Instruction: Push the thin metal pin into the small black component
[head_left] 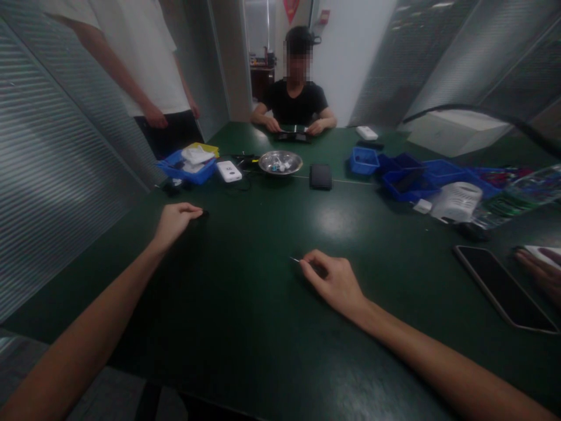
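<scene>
Over the left part of the green table (245,304), my left hand (174,223) pinches a small black piece (204,214) whose kind is too small to make out. My right hand (336,282) rests nearer the middle, thumb and forefinger closed on a thin, silvery, pin-like piece (294,259) that points left. Bare tabletop separates the two hands. Beyond them stands a round metal dish (280,169) with several small white and blue bits inside. A flat black square object (321,176) lies to the right of the dish.
Blue bins (407,190) and a clear plastic bottle (521,196) crowd the right side. A phone (504,286) lies near another person's hand (541,272). At back left are a blue tray (188,169) and a white power bank (229,171). One person (295,99) sits opposite; another stands left.
</scene>
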Motion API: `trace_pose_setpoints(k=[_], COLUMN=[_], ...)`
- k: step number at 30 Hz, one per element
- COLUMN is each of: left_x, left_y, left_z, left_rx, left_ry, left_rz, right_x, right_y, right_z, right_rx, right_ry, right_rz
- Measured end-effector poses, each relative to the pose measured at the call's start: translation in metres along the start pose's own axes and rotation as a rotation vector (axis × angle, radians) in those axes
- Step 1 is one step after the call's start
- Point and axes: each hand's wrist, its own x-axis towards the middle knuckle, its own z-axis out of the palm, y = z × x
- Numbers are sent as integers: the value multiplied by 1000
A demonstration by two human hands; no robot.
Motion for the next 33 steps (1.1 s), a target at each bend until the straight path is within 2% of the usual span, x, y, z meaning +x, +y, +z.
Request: trace_pose_setpoints(k=[4, 7, 11, 13, 16, 19, 24, 26, 29, 33], left_x=[-16, -28, -35, -35, -35, -45, -93, -115, -137, -143], left_y=[13, 23, 27, 26, 27, 40, 87, 104, 118, 119], left_z=[0, 5, 10, 10, 10, 20, 64, 82, 98, 100], left_rx=[423, 623, 829, 865, 783, 597, 287, 162, -26, -118], left_ry=[51, 35, -6, -10, -25, -109, -386, -507, -605, -619], left_rz=[238, 378, 414, 410, 459, 580, 895, 960, 939, 828], right_x=[0, 1, 1, 1, 1, 1, 1, 1, 1, 1], right_y=[0, 1, 0, -1, -2, -1, 0, 0, 0, 0], right_z=[0, 1, 1, 1, 0, 1, 3, 4, 5, 4], right_rx=[12, 6, -9, -4, -6, -19, -73, -81, -82, -86], right_ry=[-5, -7, -2, -3, -2, -13, -8, 1, 3, -2], right_rz=[-4, 1, 0, -1, -8, -30, -65, -70, -78, -97])
